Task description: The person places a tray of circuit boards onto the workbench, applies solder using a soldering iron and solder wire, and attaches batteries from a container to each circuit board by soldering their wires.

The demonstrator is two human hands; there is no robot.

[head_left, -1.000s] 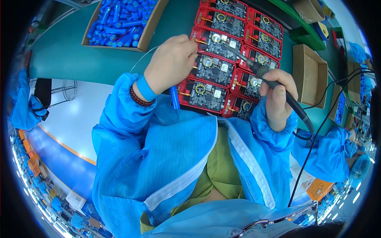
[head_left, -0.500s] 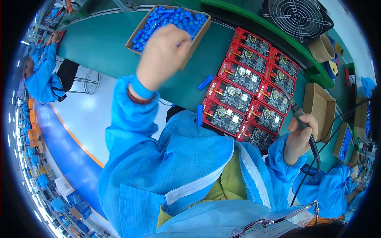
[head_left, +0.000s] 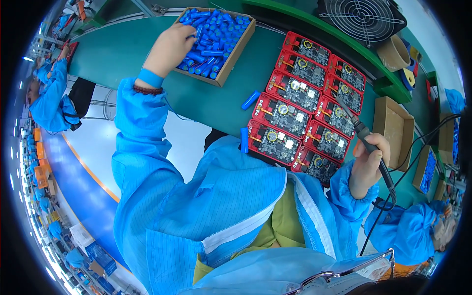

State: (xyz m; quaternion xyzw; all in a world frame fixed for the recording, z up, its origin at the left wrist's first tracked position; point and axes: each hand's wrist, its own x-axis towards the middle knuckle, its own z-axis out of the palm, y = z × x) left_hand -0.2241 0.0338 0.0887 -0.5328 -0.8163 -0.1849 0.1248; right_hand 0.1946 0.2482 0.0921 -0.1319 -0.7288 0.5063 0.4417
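Observation:
My left hand (head_left: 169, 48) reaches over the left side of a cardboard box (head_left: 221, 81) full of blue cylindrical batteries (head_left: 216, 37). Its fingers are bent together around a blue battery (head_left: 199, 33) at the fingertips, partly hidden by the hand. My right hand (head_left: 366, 169) grips a soldering iron (head_left: 364, 133), its tip slanting up and left over the circuit boards. Those green-grey boards sit in red trays (head_left: 295, 105), laid in two columns to the left of the iron. Two loose batteries lie left of the trays, one tilted (head_left: 250, 100) and one upright in view (head_left: 244, 140).
A fan with a wire guard (head_left: 364, 19) stands at the far right behind a green rail (head_left: 324, 37). Right of the trays is a cardboard box (head_left: 392, 125). The iron's black cable (head_left: 418, 167) runs across the right side. Co-workers in blue sit left and right.
My left hand has moved left and up, from in front of the battery box to its left side, its fingers now among the batteries. The right hand with the soldering iron has barely shifted.

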